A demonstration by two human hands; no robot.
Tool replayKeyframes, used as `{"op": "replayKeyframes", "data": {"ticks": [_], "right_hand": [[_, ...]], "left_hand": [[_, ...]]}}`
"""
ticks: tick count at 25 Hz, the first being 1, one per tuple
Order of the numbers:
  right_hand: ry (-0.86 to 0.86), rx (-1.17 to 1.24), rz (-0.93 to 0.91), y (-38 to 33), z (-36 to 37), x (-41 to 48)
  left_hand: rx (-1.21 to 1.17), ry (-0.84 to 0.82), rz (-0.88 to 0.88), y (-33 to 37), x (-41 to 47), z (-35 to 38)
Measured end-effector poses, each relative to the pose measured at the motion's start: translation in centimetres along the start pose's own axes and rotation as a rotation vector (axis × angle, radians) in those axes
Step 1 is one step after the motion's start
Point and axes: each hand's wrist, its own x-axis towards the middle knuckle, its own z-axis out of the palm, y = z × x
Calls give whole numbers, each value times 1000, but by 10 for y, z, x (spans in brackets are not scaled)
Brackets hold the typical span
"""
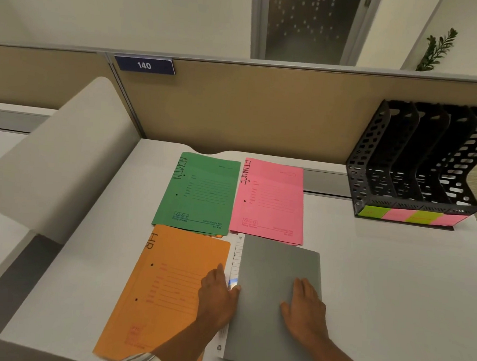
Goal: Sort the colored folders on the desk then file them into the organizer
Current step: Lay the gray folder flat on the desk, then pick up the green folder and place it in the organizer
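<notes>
Lying flat under both open hands' grip: grey folder (275,294); orange folder (166,287) beside.

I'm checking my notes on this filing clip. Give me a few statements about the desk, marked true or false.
1. The green folder reads ADMIN. True.
2. The pink folder lies left of the green one. False: it lies to its right.
3. The organizer already holds folders. False: its slots look empty.
4. The right hand rests flat on the grey folder. True.
5. The orange folder reads HR. True.
</notes>
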Motion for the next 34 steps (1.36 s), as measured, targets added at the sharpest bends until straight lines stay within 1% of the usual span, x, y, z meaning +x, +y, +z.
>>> {"op": "replayKeyframes", "data": {"ticks": [8, 12, 16, 20, 23, 26, 29, 32, 34], "right_hand": [[63, -44, -99, -81, 2, 44], [106, -41, -186, -138, -2, 78], [71, -37, -291, -195, -3, 111], [-15, -16, -387, -239, 2, 142], [-72, 2, -377, -257, 10, 165], [-116, -1, -339, -264, 17, 181], [-169, 3, -318, -265, 23, 182], [-175, -2, -336, -264, 24, 181], [-190, 16, -345, -264, 20, 181]], "left_hand": [[156, 22, 120, -28, 47, -43], [202, 55, 114, -48, 91, -79], [227, 93, 63, -64, 145, -116], [248, 85, 20, -76, 193, -145], [211, 72, -20, -88, 220, -156], [81, 76, -85, -96, 237, -163], [-32, 124, -153, -93, 251, -169], [-102, 180, -242, -86, 263, -181], [-152, 232, -243, -78, 267, -191]]}}
